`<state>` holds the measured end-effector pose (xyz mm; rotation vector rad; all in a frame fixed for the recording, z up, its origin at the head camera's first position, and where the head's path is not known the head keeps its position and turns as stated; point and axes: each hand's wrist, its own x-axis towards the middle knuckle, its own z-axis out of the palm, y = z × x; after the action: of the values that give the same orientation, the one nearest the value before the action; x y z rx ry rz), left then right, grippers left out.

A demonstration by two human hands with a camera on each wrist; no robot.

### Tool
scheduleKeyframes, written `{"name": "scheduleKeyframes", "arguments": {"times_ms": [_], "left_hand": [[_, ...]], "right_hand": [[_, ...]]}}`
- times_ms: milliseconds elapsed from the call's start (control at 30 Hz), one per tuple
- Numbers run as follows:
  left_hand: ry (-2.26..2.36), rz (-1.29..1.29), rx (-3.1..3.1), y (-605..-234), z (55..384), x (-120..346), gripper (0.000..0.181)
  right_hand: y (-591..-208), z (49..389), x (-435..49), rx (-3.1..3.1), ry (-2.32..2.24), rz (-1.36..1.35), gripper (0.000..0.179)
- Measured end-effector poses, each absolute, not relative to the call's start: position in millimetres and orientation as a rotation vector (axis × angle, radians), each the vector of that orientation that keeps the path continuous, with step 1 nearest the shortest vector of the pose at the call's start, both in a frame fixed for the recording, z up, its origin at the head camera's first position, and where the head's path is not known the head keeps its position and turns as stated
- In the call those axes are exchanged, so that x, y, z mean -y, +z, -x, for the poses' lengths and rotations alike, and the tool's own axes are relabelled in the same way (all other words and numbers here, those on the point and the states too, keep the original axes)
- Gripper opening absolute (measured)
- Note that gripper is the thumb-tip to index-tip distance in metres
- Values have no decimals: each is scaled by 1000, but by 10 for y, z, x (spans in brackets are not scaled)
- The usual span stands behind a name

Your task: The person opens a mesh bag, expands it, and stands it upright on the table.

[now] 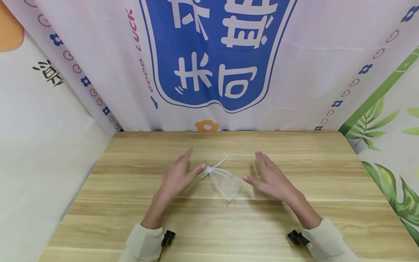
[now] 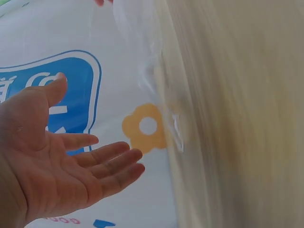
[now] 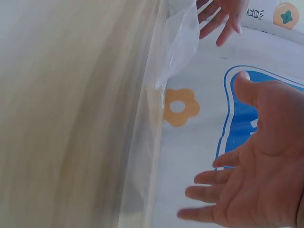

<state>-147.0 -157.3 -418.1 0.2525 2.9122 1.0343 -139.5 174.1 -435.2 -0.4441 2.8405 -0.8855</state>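
A small sheer white drawstring pouch [image 1: 227, 183] lies on the wooden table between the two hands. Its neck is gathered, and a white cord loop [image 1: 224, 160] extends from it toward the back. On the left, the left hand [image 1: 179, 177] has its fingers extended, and its thumb tip overlaps the pouch's cords in the head view. The right hand [image 1: 272, 181] is spread to the right of the pouch, thumb near its lower corner. Both palms face inward, and neither hand grips anything. In the right wrist view the pouch [image 3: 183, 40] appears near the top, beside the left hand [image 3: 223, 16].
The wooden table [image 1: 209, 233] reaches back to a white printed curtain [image 1: 304, 83] with a blue sign and an orange flower. More patterned cloth [image 1: 49, 127] hangs at the left. Black clip-like devices [image 1: 168, 238] sit at both sleeve cuffs.
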Motion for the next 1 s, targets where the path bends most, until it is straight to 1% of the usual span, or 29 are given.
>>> {"name": "scheduleKeyframes", "arguments": {"times_ms": [167,367,500,667,800,1000], "left_hand": [[1199,-196,-2829,-4217,1463,1460,85],[1379,-132,-2700,-4282,1458,1361,76],[1425,-98,-2641,-4332,1445,1316,70],[1381,-56,-2655,-4392,1432,1272,68],[1329,-76,-2656,-4422,1437,1228,69],[1368,-145,-2640,-4434,1463,1160,70]], "right_hand": [[-4376,1443,-1638,-2783,-971,497,97],[-4380,1515,-1482,-2754,-1003,574,78],[-4392,1565,-1377,-2718,-1017,600,66],[-4403,1618,-1261,-2646,-1065,534,51],[-4395,1633,-1201,-2598,-1104,477,46],[-4392,1646,-1171,-2589,-1081,458,44]]}}
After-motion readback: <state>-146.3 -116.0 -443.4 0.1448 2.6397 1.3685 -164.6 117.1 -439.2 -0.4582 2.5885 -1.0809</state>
